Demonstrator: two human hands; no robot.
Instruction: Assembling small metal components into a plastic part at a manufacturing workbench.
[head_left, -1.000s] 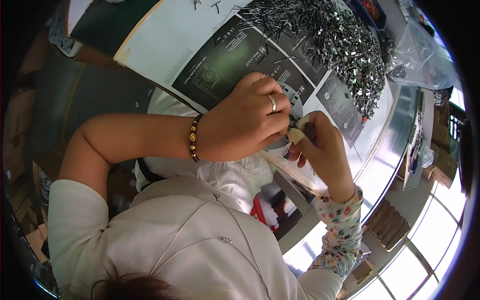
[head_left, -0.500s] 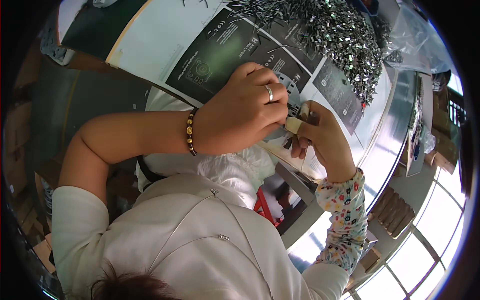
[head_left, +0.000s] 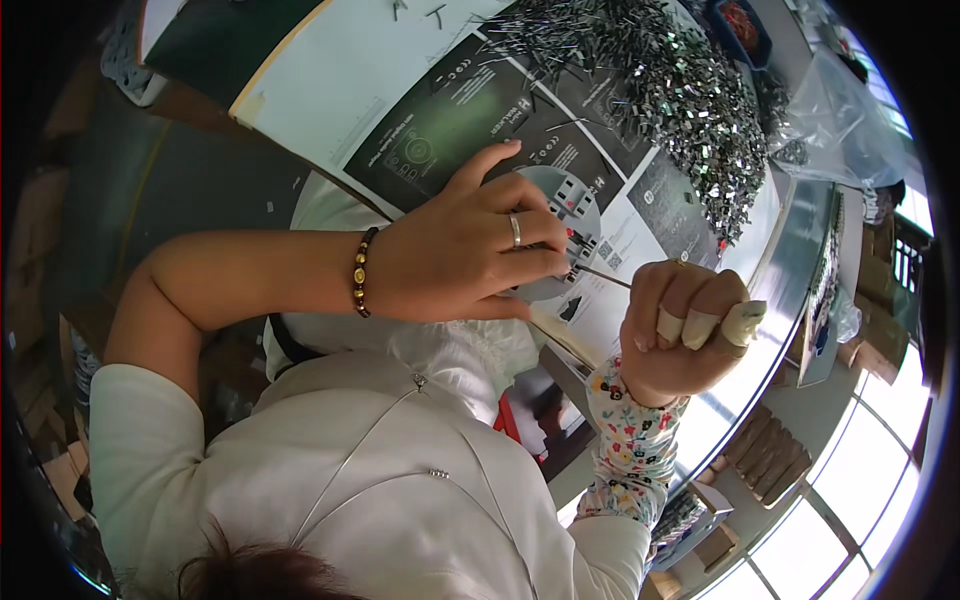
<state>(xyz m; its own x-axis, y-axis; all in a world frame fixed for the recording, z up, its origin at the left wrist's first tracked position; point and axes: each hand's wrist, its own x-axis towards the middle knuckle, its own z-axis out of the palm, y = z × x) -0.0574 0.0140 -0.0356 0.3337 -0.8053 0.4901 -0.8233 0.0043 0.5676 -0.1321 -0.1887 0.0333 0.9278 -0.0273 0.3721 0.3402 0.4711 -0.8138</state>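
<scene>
My left hand [head_left: 475, 242] lies over a round grey disc [head_left: 546, 182] and grips it. Its index finger stretches out at the far side, while the others bend over the top. Several small metal blocks and bits of red show on the disc beside the fingers. My right hand [head_left: 690, 325] is a closed fist, with pale tape on some fingers. From that fist a thin dark rod [head_left: 605, 278] runs left to the disc, by my left fingertips. The rod's end inside the fist is hidden.
A large heap of small shiny metal pieces [head_left: 700, 120] covers the far right of the table, with thin dark pins [head_left: 550, 40] at its left. Dark printed sheets [head_left: 420, 135] lie under the disc. A clear plastic bag [head_left: 840, 120] and a dark blue bin [head_left: 738, 30] stand beyond.
My right hand has drawn back to the right from the disc and closed into a fist, and the thin rod now shows between. My left hand has spread lower over the disc.
</scene>
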